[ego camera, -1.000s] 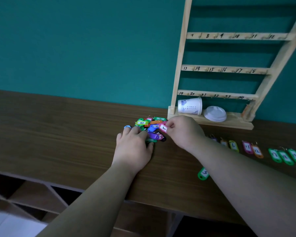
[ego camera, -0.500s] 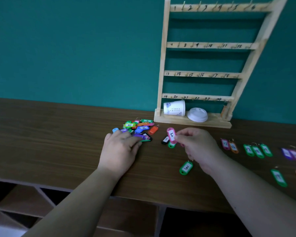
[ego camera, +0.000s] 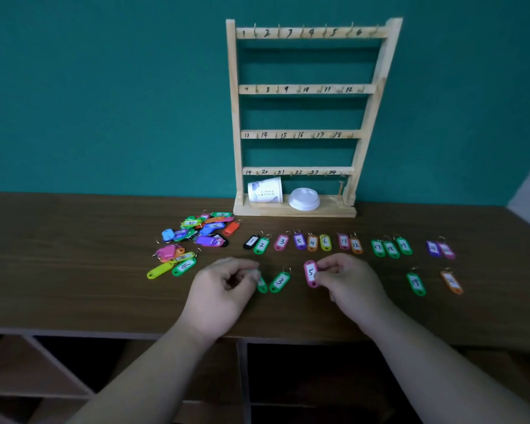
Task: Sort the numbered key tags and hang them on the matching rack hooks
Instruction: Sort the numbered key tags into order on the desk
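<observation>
Nearest me, my right hand (ego camera: 346, 281) has its grip pinched on a pink tag marked 5 (ego camera: 311, 273), held just off the worktop (ego camera: 74, 270) at about five o'clock from the middle of the view. My left hand (ego camera: 224, 289) sits at seven o'clock, fingers curled over a green tag (ego camera: 262, 285); its number is hidden and I cannot tell whether that grip has closed on it or just rests there. Between the hands lies a green 3 tag (ego camera: 280, 281), flat, touching neither.

One step out, a sorted row of tags (ego camera: 343, 243) runs from nine toward three o'clock across the worktop. It already holds a purple 5 (ego camera: 299, 241) sitting ahead of an orange 4 (ego camera: 312, 243), so the order there looks off. Here's the risk: a second 5 and a second 3 could send me hanging a duplicate on the wrong hook, or nudging the neighbours as I set this one down.

At ten o'clock, the unsorted pile (ego camera: 202, 229) waits, rings tangled; pull one and others may drag along.

Farthest, at twelve o'clock, the wooden rack (ego camera: 303, 88) stands with hooks bare, numbers small and handwritten, easy to misread. A tipped paper cup (ego camera: 265, 190) and a lid (ego camera: 304, 198) sit on its base, right under the lowest hooks.
</observation>
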